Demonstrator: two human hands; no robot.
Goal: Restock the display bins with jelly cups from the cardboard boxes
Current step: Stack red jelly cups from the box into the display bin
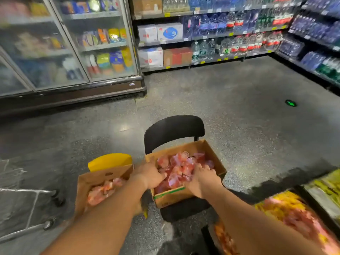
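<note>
An open cardboard box [211, 153] full of red jelly cups [181, 163] sits on a black chair [173, 129]. Both my hands reach into it. My left hand [150, 174] is at the box's left side, its fingers curled into the cups. My right hand [203, 178] digs into the pile at the right, with its fingers bent around cups. A second cardboard box [86, 181] with pinkish jelly cups [103, 190] stands to the left on a yellow stool [110, 161]. The display bins [287, 212] with yellow and pink cups lie at the lower right, blurred.
A glass-door cooler [73, 52] fills the back left. Shelves of bottled water [230, 34] line the back and right walls. A metal cart frame [27, 208] stands at the left edge. Grey speckled floor [239, 116] lies open beyond the chair.
</note>
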